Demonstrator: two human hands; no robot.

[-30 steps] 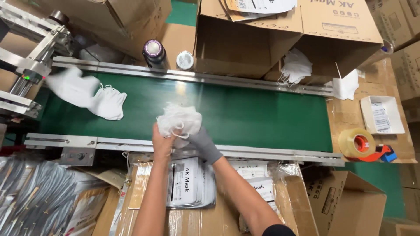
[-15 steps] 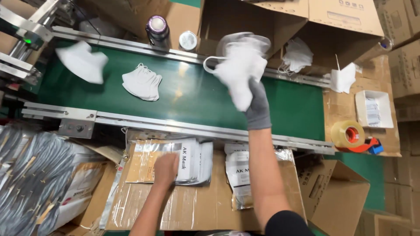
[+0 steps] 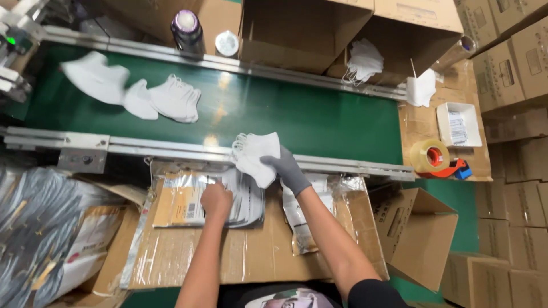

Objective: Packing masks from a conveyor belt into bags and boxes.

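1. Head view, centre of the frame: the right hand (image 3: 288, 170), in a grey glove, has its fingers closed around a bundle of white masks (image 3: 258, 155) held just over the near rail (image 3: 188, 151) of the green conveyor belt (image 3: 308, 117). The bundle looks loose, with ear loops hanging at its upper left edge; a loop could catch on the rail, or a mask could slide out of the stack.

2. Just left of it and lower, the bare left hand (image 3: 216, 201) is pressed on a stack of flat clear pouches (image 3: 188, 202) lying on the cardboard worktop (image 3: 240, 251). Its fingers are curled down onto the top pouch; whether they pinch it or only press it I cannot tell. The pouches look slick, so several might lift together or the stack might skid.

3. Upper left of the frame: more loose masks (image 3: 171, 98) lie on the belt, one overlapping its neighbour. If the belt runs, they may bunch together at the machine end.

4. Right of the frame: a tape roll (image 3: 428, 155) sits near the belt's end, well apart from both hands, so a snag there looks unlikely.

5. Another pouch (image 3: 299, 214) lies under the right forearm; the arm could drag it off its place.
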